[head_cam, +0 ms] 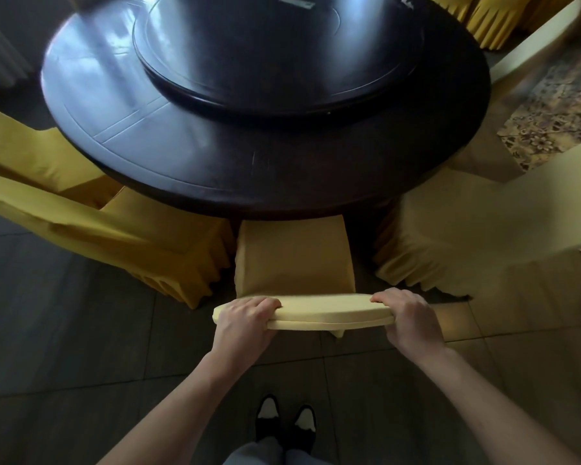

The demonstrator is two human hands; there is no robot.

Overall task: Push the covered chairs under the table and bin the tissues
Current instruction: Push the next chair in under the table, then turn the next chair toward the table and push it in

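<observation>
A chair in a yellow cover stands right in front of me, its seat partly under the dark round table. My left hand grips the left end of the chair's top rail, fingers curled over it. My right hand grips the right end the same way. A small white scrap, perhaps a tissue, lies on the table's far side, blurred. No bin is in view.
A dark turntable sits on the table's middle. Covered chairs flank mine: one to the left, one to the right, more at the far right. Grey floor tiles lie around my feet.
</observation>
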